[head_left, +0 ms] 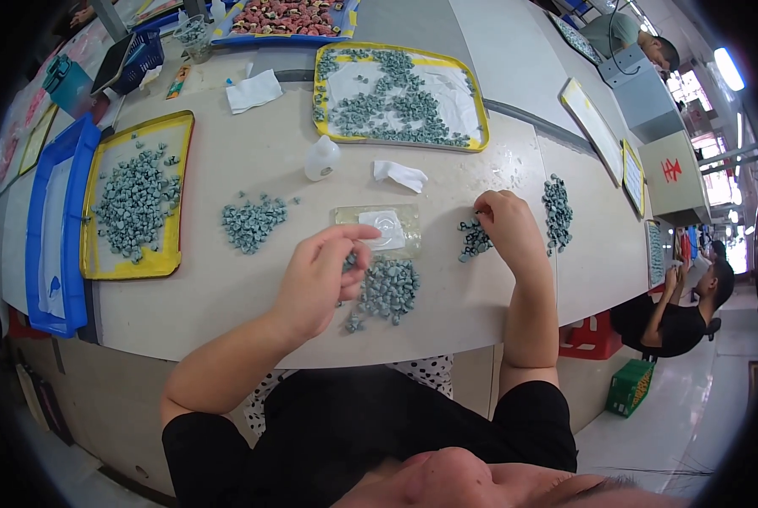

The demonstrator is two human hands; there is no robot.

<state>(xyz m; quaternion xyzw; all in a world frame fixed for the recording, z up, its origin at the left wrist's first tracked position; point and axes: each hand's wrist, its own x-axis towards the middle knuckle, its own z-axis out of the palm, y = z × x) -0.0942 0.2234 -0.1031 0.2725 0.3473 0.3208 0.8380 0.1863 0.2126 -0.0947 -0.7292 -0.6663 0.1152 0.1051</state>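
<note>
My left hand (318,275) is over the near middle of the table, index finger stretched toward a white square pad (382,230) on a clear tray (411,222). Its other fingers curl around a few small grey-green moulded pieces, partly hidden by the palm. Just below the tray lies a heap of the same pieces (390,289). My right hand (508,222) reaches down at a smaller cluster of pieces (474,241), its fingertips pinched together on a small piece that is mostly hidden.
More pieces lie in a left pile (254,222), a right strip (558,212), a yellow-rimmed left tray (176,245) and a far tray (484,127). A white squeeze bottle (321,159) and crumpled tissue (400,175) stand behind the pad. A blue bin (33,254) flanks the left edge.
</note>
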